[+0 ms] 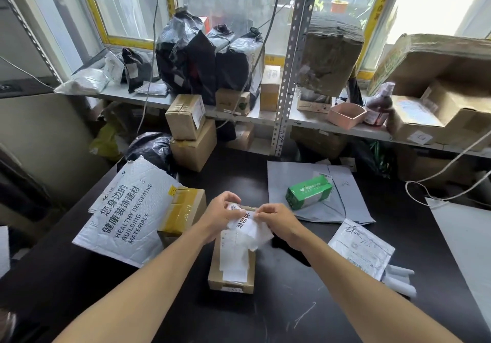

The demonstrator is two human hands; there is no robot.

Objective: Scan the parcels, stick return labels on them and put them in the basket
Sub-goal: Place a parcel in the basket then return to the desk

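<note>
- Head view. My left hand (221, 214) and right hand (276, 220) meet over the far end of a long box (231, 265) lying on the black table (305, 303), near centre.
- Both hands pinch a white label (245, 222) printed with black characters; left fingers curl round its left edge, right fingertips nip its right edge. The sheet is crumpled and partly lifted off the box top.
- The box already carries a white shipping slip (233, 257) along its top face.
- Left of the box, touching or just beside it: a taped carton (183, 210), resting on a white mailer (125, 210) printed "HEALTHY DECORATIVE BUILDING MATERIALS".
- Far right on the table: a green pack (309, 191) on grey bags (313, 196). Near right: a small white mailer (361, 247).
- Far side: shelf (345, 127) loaded with black bags (202, 58), cartons, a pink tub (345, 115).
- Basket: cannot identify one here.
</note>
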